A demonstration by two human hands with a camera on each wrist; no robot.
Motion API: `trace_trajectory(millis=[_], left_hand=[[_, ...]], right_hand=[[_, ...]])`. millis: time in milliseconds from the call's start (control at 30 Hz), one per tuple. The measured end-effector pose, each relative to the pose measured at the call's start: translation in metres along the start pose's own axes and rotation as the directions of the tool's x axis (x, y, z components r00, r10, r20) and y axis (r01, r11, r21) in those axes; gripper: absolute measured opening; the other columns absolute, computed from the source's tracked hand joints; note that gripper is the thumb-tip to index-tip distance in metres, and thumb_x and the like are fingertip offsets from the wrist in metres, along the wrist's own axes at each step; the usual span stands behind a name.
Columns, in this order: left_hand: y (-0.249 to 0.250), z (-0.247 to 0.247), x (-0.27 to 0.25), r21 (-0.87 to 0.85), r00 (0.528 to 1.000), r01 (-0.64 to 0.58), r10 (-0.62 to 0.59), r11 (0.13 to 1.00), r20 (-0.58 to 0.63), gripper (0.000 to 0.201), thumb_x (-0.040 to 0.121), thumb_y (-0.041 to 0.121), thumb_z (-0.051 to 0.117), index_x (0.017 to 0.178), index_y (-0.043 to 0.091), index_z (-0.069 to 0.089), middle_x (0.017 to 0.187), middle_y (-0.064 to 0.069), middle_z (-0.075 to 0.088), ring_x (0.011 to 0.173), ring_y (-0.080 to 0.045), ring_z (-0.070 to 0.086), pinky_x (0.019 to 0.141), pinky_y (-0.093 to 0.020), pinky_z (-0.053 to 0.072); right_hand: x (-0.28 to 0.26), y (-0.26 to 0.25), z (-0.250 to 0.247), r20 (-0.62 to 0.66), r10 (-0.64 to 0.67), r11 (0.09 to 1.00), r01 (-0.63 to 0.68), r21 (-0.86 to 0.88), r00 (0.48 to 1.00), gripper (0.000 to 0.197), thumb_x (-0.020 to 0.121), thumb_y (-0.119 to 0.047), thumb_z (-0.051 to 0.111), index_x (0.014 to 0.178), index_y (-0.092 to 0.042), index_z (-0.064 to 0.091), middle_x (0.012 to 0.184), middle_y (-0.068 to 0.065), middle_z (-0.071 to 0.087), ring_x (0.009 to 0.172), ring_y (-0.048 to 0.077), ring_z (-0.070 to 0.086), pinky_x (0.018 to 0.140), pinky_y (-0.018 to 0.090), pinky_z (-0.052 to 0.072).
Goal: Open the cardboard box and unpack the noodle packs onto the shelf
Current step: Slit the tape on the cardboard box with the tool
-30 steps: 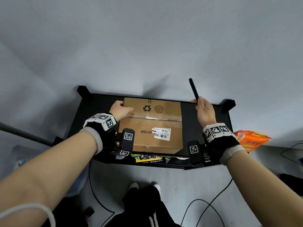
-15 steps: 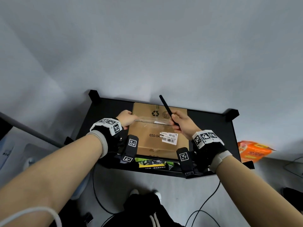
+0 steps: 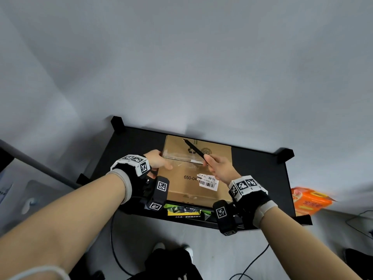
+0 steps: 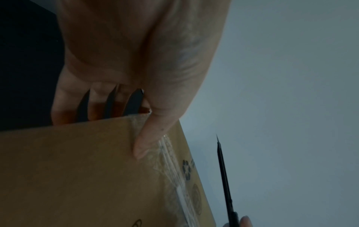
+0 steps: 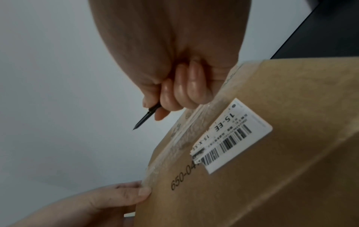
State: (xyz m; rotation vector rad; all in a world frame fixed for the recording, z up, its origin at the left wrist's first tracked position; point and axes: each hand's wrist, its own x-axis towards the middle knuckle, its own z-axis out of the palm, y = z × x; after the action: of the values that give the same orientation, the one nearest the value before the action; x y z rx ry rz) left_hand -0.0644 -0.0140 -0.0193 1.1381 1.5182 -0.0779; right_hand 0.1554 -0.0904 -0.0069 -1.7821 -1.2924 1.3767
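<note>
Left hand [image 3: 156, 161]: clasps the left end of the cardboard box [image 3: 203, 190], thumb lying on top beside the clear tape [image 3: 181, 158], the other fingers wrapped down over the left side wall, as the left wrist view shows. Right hand [image 3: 219, 168]: clenched around a slim black pointed tool [image 3: 193, 148], fingers curled tight on its shaft; the tool slants up and away over the taped seam, its point off the cardboard in the wrist views. Cardboard box: closed, flaps sealed by the tape along the centre seam, standing on the top of a black shelf [image 3: 260, 174]; it carries a white barcode label [image 3: 207, 182], the print "650-04" partly covered by that label, and a recycling mark by the far edge. Edges and room: bare black surface lies to the left and right of the box; the far edge sits close to a grey wall [image 3: 181, 67]; the front of the box is near the front edge of the shelf. Partly hidden: yellow and green packaging [image 3: 185, 211] on a lower level, cut off by the top board, contents not readable. Orange pack [image 3: 308, 201]: beyond the right end of the shelf, partly cut off by it. Noodle packs cannot be made out inside the sealed box.
</note>
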Motion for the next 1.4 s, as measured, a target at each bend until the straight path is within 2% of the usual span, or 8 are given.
trace_trajectory(millis=[67,167,267,333,467,600,1200,1400], left_hand=[[-0.004,0.0,0.002,0.023,1.0,0.002,-0.003,1.0,0.03,0.063,0.058,0.023,0.083,0.114,0.012,0.057,0.116,-0.01,0.066,0.106,-0.031,0.063,0.086,-0.048,0.055],[-0.002,0.002,-0.011,-0.059,0.996,0.013,-0.007,0.998,0.092,0.034,0.071,0.01,0.078,0.098,0.013,0.057,0.118,-0.013,0.065,0.109,-0.035,0.062,0.093,-0.051,0.051],[-0.009,-0.002,-0.002,-0.083,0.996,0.014,-0.007,0.996,0.093,0.071,0.058,0.015,0.086,0.119,0.009,0.051,0.125,-0.013,0.06,0.114,-0.036,0.059,0.094,-0.055,0.049],[-0.014,-0.005,0.004,-0.119,0.993,0.016,-0.002,0.993,0.116,0.092,0.049,0.017,0.089,0.129,0.009,0.045,0.127,-0.014,0.059,0.114,-0.037,0.059,0.093,-0.056,0.05],[-0.013,-0.005,-0.006,-0.168,0.993,0.045,-0.026,0.985,0.115,0.062,0.066,0.006,0.08,0.12,0.009,0.051,0.119,-0.013,0.064,0.108,-0.035,0.063,0.093,-0.055,0.05],[-0.019,-0.006,0.002,-0.156,0.993,0.061,-0.044,0.986,0.113,0.054,0.062,0.009,0.083,0.111,0.009,0.06,0.119,-0.016,0.065,0.107,-0.035,0.064,0.092,-0.051,0.052],[-0.015,-0.002,-0.001,-0.184,0.995,0.061,-0.044,0.981,0.095,0.04,0.072,0.007,0.078,0.108,0.007,0.06,0.116,-0.017,0.067,0.105,-0.034,0.066,0.095,-0.048,0.051],[-0.016,-0.003,0.0,-0.151,0.995,0.067,-0.055,0.986,0.086,0.054,0.069,0.011,0.08,0.119,0.005,0.059,0.116,-0.017,0.067,0.102,-0.033,0.067,0.091,-0.048,0.054]], right_hand=[[0.0,0.001,0.001,-0.014,-0.011,1.0,0.01,-0.009,1.0,0.037,0.097,-0.035,0.041,0.067,-0.019,0.053,0.048,-0.007,0.032,0.034,0.002,0.024,0.035,0.014,0.022],[0.002,0.003,0.0,-0.018,-0.045,0.997,0.044,-0.058,0.999,0.035,0.097,-0.035,0.043,0.068,-0.02,0.056,0.04,-0.012,0.033,0.036,0.004,0.026,0.041,0.019,0.024],[0.004,0.001,-0.001,0.009,-0.072,0.991,0.073,-0.114,0.997,0.018,0.097,-0.027,0.046,0.087,-0.022,0.06,0.042,-0.009,0.044,0.034,0.005,0.036,0.044,0.021,0.034],[0.006,-0.005,-0.001,0.024,-0.086,0.975,0.089,-0.205,0.996,0.014,0.095,-0.024,0.049,0.101,-0.024,0.062,0.052,-0.007,0.053,0.042,0.007,0.046,0.05,0.022,0.042],[0.016,-0.016,0.0,0.039,-0.172,0.807,0.164,-0.567,0.984,0.024,0.093,-0.03,0.05,0.109,-0.024,0.067,0.098,-0.004,0.068,0.079,0.012,0.058,0.07,0.025,0.042],[0.023,-0.023,0.009,0.04,-0.193,0.755,0.175,-0.632,0.98,0.028,0.092,-0.033,0.051,0.114,-0.025,0.066,0.119,-0.003,0.067,0.106,0.02,0.06,0.081,0.027,0.044],[0.02,-0.029,0.021,0.068,-0.233,0.653,0.208,-0.728,0.97,0.026,0.092,-0.035,0.049,0.109,-0.033,0.068,0.103,-0.005,0.07,0.094,0.023,0.062,0.07,0.027,0.039],[0.018,-0.031,0.018,0.073,-0.222,0.683,0.209,-0.7,0.972,0.025,0.092,-0.033,0.05,0.108,-0.031,0.069,0.101,-0.005,0.071,0.092,0.022,0.062,0.072,0.029,0.045]])
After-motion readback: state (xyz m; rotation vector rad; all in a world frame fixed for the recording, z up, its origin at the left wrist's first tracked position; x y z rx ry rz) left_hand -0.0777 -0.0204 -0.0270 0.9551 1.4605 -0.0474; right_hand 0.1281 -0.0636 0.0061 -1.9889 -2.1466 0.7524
